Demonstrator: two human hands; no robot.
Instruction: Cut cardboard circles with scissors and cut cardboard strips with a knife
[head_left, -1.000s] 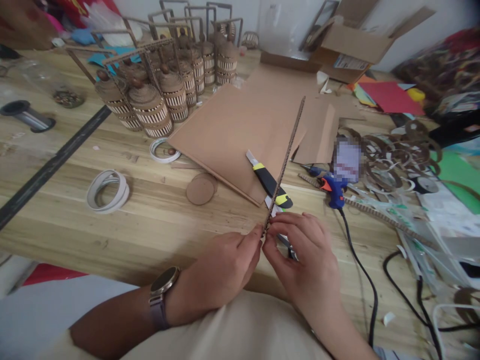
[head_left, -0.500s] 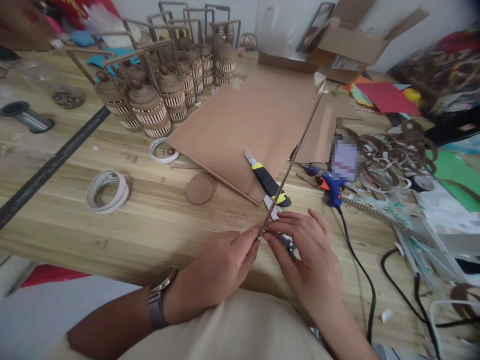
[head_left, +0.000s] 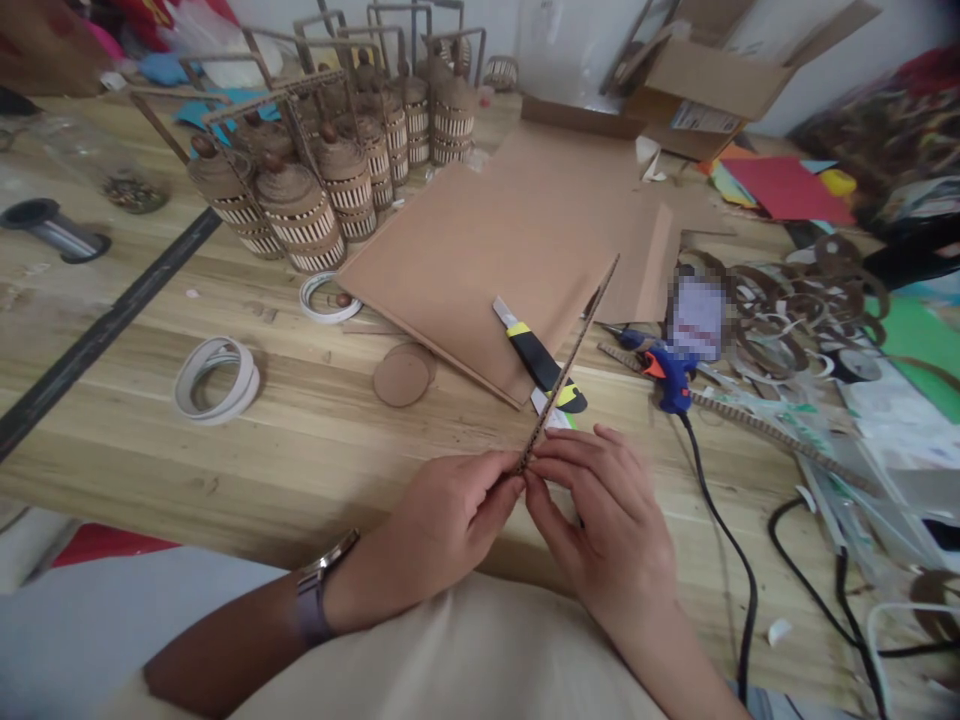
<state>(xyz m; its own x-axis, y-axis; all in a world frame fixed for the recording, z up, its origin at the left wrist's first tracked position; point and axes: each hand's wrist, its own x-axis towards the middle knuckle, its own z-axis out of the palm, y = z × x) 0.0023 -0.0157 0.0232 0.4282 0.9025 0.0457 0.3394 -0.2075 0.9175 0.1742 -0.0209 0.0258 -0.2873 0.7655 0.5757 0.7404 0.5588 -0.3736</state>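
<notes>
A thin brown corrugated cardboard strip [head_left: 574, 350] slants up and away, its near end pinched between both hands close to my body. My left hand [head_left: 450, 515], with a watch on the wrist, grips that end from the left. Fingertips of my right hand [head_left: 611, 510] close on it from the right. Just beyond my fingers lies a black and yellow utility knife [head_left: 536, 360], blade out, partly on a brown cardboard sheet [head_left: 480, 250]. Under the strip a small white and green item shows in part. Two cardboard discs [head_left: 401, 377] lie to the left.
Several cardboard lanterns [head_left: 300, 215] with handles stand at the back left. White tape rolls [head_left: 217, 380] lie at left. A blue glue gun [head_left: 667, 375] with a black cord lies at right, near curled cardboard strips [head_left: 787, 310]. An open carton [head_left: 720, 85] stands behind.
The strip's far end has come nearer, so less of it extends past my hands. My right hand has shifted slightly left and covers the dark tool seen beneath it before.
</notes>
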